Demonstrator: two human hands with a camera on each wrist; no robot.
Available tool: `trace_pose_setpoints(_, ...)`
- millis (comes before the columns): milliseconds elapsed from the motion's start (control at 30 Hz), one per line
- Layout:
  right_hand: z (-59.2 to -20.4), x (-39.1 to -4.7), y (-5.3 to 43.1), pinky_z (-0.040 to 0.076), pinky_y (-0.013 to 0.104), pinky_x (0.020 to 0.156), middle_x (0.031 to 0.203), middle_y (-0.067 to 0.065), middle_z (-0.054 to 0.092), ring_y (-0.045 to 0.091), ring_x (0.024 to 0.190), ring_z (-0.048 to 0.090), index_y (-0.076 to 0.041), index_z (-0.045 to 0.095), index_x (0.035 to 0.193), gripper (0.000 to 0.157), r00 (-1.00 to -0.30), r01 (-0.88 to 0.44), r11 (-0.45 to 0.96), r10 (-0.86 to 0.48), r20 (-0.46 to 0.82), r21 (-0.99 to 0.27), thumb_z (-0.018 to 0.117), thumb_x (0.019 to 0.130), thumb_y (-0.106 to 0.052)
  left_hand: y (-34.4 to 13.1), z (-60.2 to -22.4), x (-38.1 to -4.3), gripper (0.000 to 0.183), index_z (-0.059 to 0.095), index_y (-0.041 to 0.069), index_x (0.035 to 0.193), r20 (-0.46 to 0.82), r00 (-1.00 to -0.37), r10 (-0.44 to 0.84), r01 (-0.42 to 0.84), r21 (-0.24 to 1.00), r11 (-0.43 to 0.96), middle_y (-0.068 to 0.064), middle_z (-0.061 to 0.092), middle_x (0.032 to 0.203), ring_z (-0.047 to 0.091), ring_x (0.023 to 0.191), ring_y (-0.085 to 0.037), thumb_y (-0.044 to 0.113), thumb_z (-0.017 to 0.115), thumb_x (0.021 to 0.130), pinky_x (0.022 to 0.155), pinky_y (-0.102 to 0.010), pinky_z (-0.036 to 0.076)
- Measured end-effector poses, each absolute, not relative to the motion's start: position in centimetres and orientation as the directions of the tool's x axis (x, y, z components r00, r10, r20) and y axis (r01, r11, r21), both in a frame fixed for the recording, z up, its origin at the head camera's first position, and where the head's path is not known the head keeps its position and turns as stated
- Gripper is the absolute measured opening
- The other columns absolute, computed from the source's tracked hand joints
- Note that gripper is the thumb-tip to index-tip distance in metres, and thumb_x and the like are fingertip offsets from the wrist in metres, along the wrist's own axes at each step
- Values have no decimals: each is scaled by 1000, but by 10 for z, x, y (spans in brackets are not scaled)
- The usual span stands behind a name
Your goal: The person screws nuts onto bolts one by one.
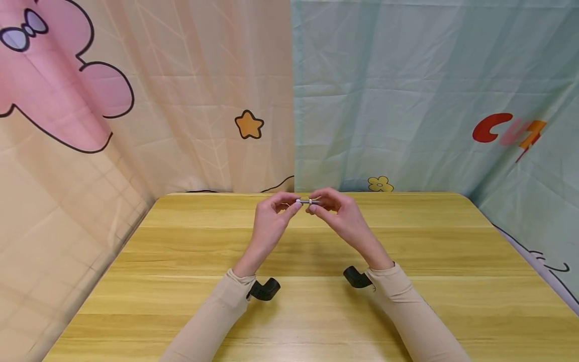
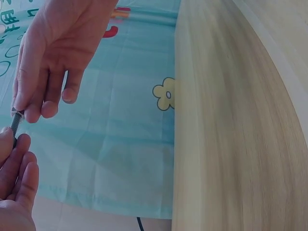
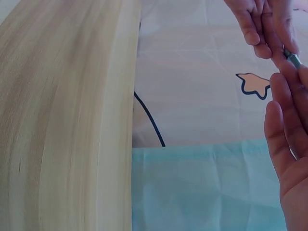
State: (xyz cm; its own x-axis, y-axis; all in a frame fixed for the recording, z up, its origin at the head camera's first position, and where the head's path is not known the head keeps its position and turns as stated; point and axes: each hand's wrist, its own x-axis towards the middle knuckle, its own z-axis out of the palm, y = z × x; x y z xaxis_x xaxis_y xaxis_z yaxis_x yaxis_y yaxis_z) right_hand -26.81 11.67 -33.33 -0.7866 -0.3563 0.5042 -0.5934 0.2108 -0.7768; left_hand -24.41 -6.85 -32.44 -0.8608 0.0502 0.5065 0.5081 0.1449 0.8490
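Above the far part of the table, both hands meet at a small metal bolt (image 1: 305,201) lying level between them. My left hand (image 1: 270,216) pinches its left end between thumb and fingertips, hiding that end. A pale nut (image 1: 310,201) sits around the shank, and my right hand (image 1: 341,213) pinches there with thumb and forefinger. In the left wrist view, the threaded shank (image 2: 15,124) shows between the two sets of fingertips. Part of the bolt (image 3: 293,58) also appears at the right edge of the right wrist view.
A wooden table (image 1: 307,311) spreads beneath both forearms. Black wrist mounts (image 1: 266,289) stick out inward from the sleeves. Patterned curtains (image 1: 407,100) hang behind the table's far edge and along its sides.
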Motion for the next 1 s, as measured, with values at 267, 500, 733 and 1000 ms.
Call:
trace_pose_setpoints(267, -350, -283, 121, 54, 37, 82, 92, 6, 73, 22, 87, 68, -4, 69, 108, 18, -825, -538, 225, -338, 453, -812, 65, 96, -17, -69, -325, -244, 13, 70, -9, 100, 505, -861, 67, 509, 850, 136, -19, 69, 95, 63, 87, -28, -3, 69, 90, 79, -31, 50)
trace_pose_setpoints(500, -354, -286, 121, 53, 44, 74, 81, 3, 70, 26, 78, 65, -11, 72, 94, 23, -827, -541, 238, -323, 460, -806, 61, 99, -31, -67, -327, -245, 12, 70, -9, 100, 508, -858, 79, 514, 849, 121, -20, 68, 95, 62, 87, -25, -4, 69, 89, 83, -46, 51)
trace_pose_setpoints(733, -354, -287, 120, 52, 48, 76, 86, 7, 69, 24, 82, 63, -7, 71, 97, 35, -837, -520, 232, -329, 436, -822, 51, 104, -35, -67, -327, -245, 13, 70, -10, 100, 499, -864, 74, 504, 854, 127, -19, 69, 94, 62, 86, -25, -3, 69, 89, 81, -40, 51)
trace_pose_setpoints(1000, -351, -283, 118, 48, 47, 90, 121, 6, 64, 22, 111, 56, -8, 64, 126, 28, -802, -573, 242, -361, 475, -783, 62, 98, -12, -68, -327, -245, 12, 70, -9, 100, 522, -851, 59, 525, 839, 145, -20, 69, 94, 63, 86, -29, -3, 68, 90, 78, -33, 50)
